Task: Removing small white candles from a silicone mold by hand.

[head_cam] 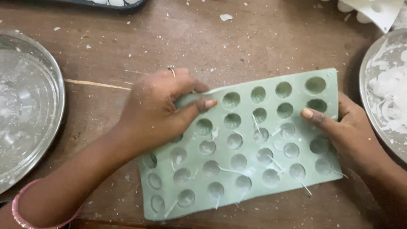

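Item: green mould (pixel 254 148), a flexible sheet with rows of round cups, lay slightly askew on the wooden bench (pixel 263 38), between the two hands. Most cups held pale wax with thin white wicks sticking out; a few at the far right corner looked hollow. Left hand (pixel 157 110): grip closed on the mould's far left edge, thumb pressed on top beside a cup, fingers curled over the rim, which was bent upward there. Right hand (pixel 343 127): grip closed on the right edge, thumb flat on the top face, fingers tucked beneath and hidden. Step in hand, by judgement: flexing the sheet to loosen the set pieces. Next move would call for a firm bend or push from below, cup by cup, without snapping wicks. Adjacent: steel bowl (pixel 29 106) at left, wet and wax-smeared; steel dish (pixel 381 93) at right holding white wax scraps; white mould (pixel 377 10) at far right corner; dark tray (pixel 106 4) at far edge; wax crumbs across the bench.
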